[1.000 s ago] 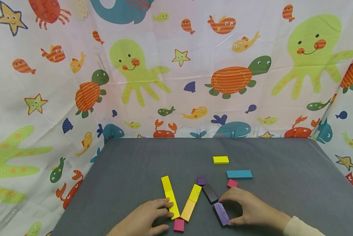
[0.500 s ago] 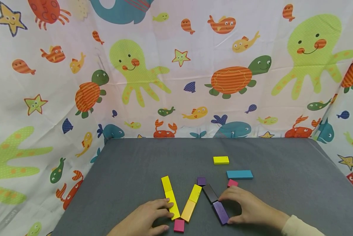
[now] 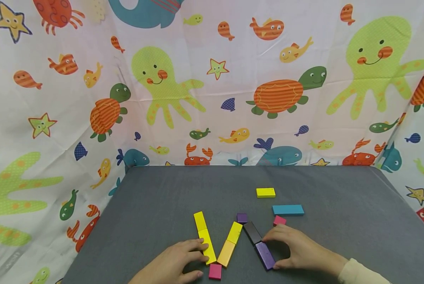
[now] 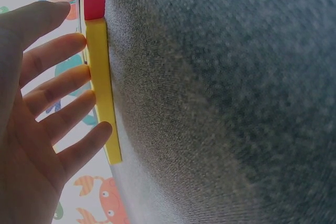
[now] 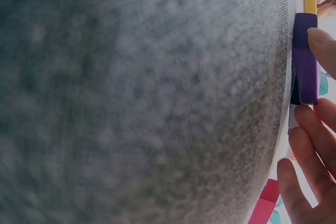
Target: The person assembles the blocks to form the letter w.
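Note:
My right hand [image 3: 304, 250] pinches a purple block [image 3: 265, 256] lengthwise, thumb at its near end and index finger at its far end. That block lies in line with a black block [image 3: 252, 232], whose far end is by a small purple cube [image 3: 242, 218]. With spread, nearly straight fingers, my left hand [image 3: 176, 260] touches the side of a long yellow block [image 4: 102, 93]. A shorter yellow block [image 3: 200, 221] continues that line. A yellow block [image 3: 235, 232] and a light-orange block [image 3: 226, 253] form the other arm of a V, with a pink cube [image 3: 215, 271] at its point.
Beyond my right hand lie a pink block [image 3: 279, 220], partly hidden by the fingers, a blue block [image 3: 288, 210] and a yellow block [image 3: 265, 193]. The grey cloth-covered table [image 3: 162, 197] ends at a curtain [image 3: 233, 150] printed with sea animals.
The purple block has shifted slightly away from me and to the left, turning into line with the black block, my right fingers still on it. My left hand has stayed put.

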Demonstrator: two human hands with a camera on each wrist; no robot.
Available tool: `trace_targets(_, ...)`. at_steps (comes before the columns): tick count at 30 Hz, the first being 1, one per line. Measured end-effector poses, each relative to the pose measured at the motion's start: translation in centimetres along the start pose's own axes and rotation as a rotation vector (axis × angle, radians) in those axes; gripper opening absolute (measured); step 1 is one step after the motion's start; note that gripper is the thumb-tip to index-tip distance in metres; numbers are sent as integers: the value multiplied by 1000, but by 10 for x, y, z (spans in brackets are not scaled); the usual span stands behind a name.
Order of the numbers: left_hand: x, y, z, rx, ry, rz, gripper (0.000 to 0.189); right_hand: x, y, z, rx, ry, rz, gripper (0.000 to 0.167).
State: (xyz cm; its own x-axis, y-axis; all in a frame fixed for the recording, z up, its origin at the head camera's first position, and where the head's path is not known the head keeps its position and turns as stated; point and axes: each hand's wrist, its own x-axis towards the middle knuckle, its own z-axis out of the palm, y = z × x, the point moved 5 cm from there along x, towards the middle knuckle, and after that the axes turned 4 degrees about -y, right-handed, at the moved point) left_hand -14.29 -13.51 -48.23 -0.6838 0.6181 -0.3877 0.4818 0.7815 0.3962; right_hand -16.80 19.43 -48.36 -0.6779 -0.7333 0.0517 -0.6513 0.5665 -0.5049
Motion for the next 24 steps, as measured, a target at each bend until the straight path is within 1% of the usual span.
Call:
trace_targets(9, 0, 0, 0, -7, -2, -9, 34, 0, 2, 2, 15, -8, -8, 47)
trace_targets(15, -1, 0, 1, 0, 8, 7, 34, 0, 3, 2, 25, -12, -9, 45)
trace_targets(20, -1, 0, 0, 5, 12, 15, 35, 1, 1, 3, 28, -14, -42, 44)
trace_targets(24, -1, -1, 1, 2, 9, 13, 35, 1, -1, 3, 20, -36, -59, 40)
